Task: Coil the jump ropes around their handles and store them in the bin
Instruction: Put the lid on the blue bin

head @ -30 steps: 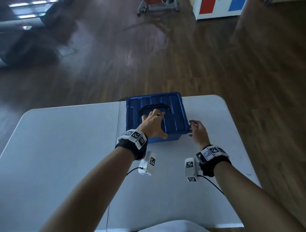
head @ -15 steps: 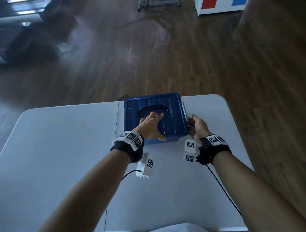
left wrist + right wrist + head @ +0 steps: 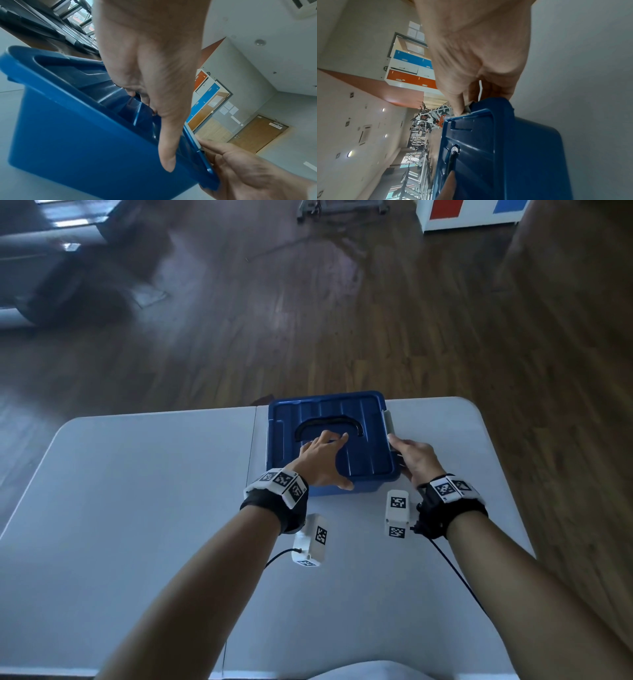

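A blue bin (image 3: 342,412) with its lid on stands at the far middle of the white table (image 3: 137,491). My left hand (image 3: 323,455) lies flat on the lid, fingertips at the black carry handle (image 3: 329,422), thumb over the front edge. In the left wrist view the left hand (image 3: 154,81) presses on the bin (image 3: 68,128). My right hand (image 3: 411,458) grips the grey latch (image 3: 388,421) on the bin's right side. The right wrist view shows the right hand (image 3: 479,60) with its thumb on the latch (image 3: 467,108) of the bin (image 3: 513,155). No jump rope is visible.
The table's far edge runs just behind the bin, with dark wooden floor (image 3: 342,320) beyond. A white cabinet with red and blue panels (image 3: 469,213) stands far off at the top right. Black cables trail from both wrist cameras across the table.
My right hand has moved from the bin's front right corner onto the side latch and closed on it. The left hand has stayed on the lid.
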